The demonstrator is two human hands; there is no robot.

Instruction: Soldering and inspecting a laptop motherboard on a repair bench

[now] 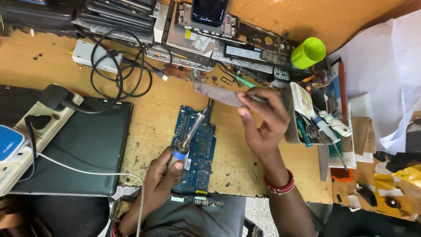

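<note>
My left hand (pixel 160 173) grips a soldering iron (pixel 188 136) by its blue-banded handle. Its metal tip points up over the top of a blue circuit board (pixel 197 149) lying on the wooden bench (pixel 151 118). My right hand (pixel 263 118) is raised above the bench to the right of the board and pinches a flat grey strip (pixel 217 93) that sticks out to the upper left. A red beaded band circles my right wrist.
A closed black laptop (pixel 83 145) lies left of the board, beside a white power strip (pixel 33 140) with plugs. Coiled black cable (pixel 120 72) and stripped laptop parts (pixel 219 35) fill the back. A green cup (pixel 308 52) and a tool box (pixel 315 118) stand right.
</note>
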